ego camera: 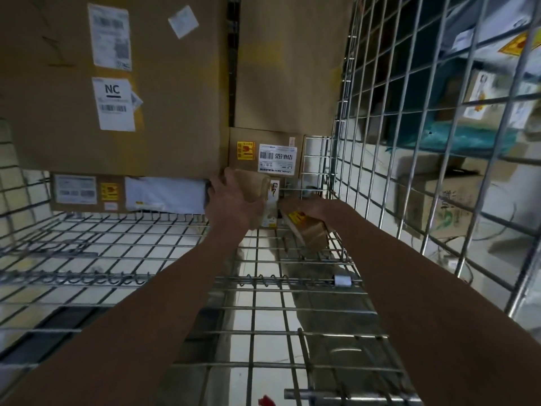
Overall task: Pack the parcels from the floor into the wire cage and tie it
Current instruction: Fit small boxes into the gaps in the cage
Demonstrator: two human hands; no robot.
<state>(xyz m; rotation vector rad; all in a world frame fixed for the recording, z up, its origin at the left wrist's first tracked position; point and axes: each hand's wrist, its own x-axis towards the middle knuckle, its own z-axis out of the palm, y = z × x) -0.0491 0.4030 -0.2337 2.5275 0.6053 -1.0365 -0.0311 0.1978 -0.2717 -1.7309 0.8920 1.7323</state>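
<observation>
In the upper left of the frame you see a big brown cardboard box (pixel 164 83) with white labels, standing in the silver wire cage (pixel 380 118). In the middle, your left hand (pixel 231 200) grips a small brown taped parcel (pixel 254 186). Just to the right, your right hand (pixel 307 208) holds a flat brown parcel with a yellow sticker (pixel 307 230), low against the wire cage floor.

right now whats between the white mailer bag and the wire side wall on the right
In the head view, both hands: the left hand grips a small brown parcel, the right hand holds a taped parcel, between the white mailer bag and wire side wall.
</observation>
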